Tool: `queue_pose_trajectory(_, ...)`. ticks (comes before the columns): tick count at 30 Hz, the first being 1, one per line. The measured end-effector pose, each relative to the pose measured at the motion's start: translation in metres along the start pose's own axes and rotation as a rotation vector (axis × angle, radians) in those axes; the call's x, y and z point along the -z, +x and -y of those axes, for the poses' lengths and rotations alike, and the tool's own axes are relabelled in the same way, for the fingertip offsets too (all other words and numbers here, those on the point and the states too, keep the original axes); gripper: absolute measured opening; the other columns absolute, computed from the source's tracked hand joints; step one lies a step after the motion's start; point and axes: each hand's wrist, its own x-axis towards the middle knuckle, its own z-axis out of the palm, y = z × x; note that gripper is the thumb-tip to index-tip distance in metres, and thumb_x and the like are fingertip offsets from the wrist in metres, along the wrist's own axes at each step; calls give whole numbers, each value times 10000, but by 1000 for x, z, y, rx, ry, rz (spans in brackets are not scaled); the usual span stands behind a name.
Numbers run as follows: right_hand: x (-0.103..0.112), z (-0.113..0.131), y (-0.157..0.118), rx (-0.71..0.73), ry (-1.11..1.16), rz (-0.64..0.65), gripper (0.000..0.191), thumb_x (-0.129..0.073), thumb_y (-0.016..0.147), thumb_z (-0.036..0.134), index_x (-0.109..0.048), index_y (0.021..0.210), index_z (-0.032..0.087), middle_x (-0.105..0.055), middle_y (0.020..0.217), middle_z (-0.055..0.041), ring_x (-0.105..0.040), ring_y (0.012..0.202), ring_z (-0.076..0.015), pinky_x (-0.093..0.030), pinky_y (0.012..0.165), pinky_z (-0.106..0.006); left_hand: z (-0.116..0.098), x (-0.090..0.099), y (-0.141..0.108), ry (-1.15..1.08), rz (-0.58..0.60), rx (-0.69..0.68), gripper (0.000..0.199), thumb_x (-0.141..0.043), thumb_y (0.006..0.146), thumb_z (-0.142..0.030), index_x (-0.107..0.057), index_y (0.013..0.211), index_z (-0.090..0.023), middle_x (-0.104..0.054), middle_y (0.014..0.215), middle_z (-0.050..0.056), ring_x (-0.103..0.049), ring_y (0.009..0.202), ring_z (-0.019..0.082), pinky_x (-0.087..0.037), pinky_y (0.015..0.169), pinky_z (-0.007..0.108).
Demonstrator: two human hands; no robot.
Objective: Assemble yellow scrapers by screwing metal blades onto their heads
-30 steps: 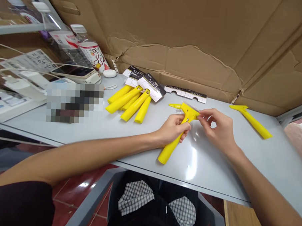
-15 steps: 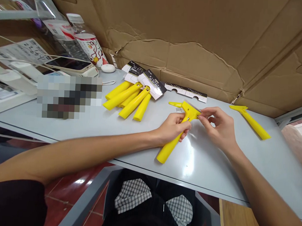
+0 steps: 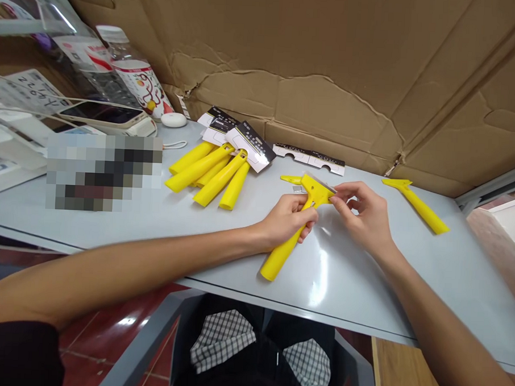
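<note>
My left hand (image 3: 287, 221) is wrapped round the neck of a yellow plastic scraper (image 3: 281, 252), which slants across the table with its wide head pointing away from me. A thin blade edge shows along the top of that head. My right hand (image 3: 363, 212) is closed in a pinch at the head's right corner; whether the fingertips press on the blade or the plastic is partly hidden. Just behind the scraper lie a small yellow piece (image 3: 290, 179) and a little metallic piece (image 3: 299, 189). Another yellow scraper (image 3: 423, 209) rests farther right.
Several yellow scrapers (image 3: 215, 177) with black-and-white cards (image 3: 251, 145) lie in a pile at left. Card strips (image 3: 309, 159) sit by the cardboard wall (image 3: 331, 59). A phone (image 3: 103, 113), a white case (image 3: 174, 120) and bottles (image 3: 138, 77) crowd the grey table's (image 3: 355, 294) left end.
The view has shifted slightly, so most things appear a little farther left. Both hands keep almost the same hold on the scraper.
</note>
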Motion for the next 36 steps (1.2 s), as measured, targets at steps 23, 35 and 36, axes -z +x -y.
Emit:
queue_pose_trajectory(23,72,-41,20,-346,-860,488,391,-675,909,551,-704,1216,311,-756,918,-52,-682,810,-278,-397,606,-350,0,3,6,-172,-58,47,144,-661,724,-148,-544,645,-177,-514,609,-32,-470,447,63,-378,395,191)
queue_pose_trajectory(35,57,-45,16,-214,-840,407,126,-647,911,324,-674,1019,265,-729,957,-73,-648,806,-255,-409,618,-343,-1,5,6,-183,-70,58,155,-673,719,-160,-531,663,-180,-516,614,-34,-465,450,62,-377,395,189)
queue_pose_trajectory(36,56,-45,15,-212,-834,401,118,-640,910,302,-677,1016,265,-728,956,-76,-647,808,-256,-403,611,-340,-1,4,6,-184,-70,61,156,-671,721,-156,-528,663,-180,-516,615,-34,-466,451,62,-378,395,190)
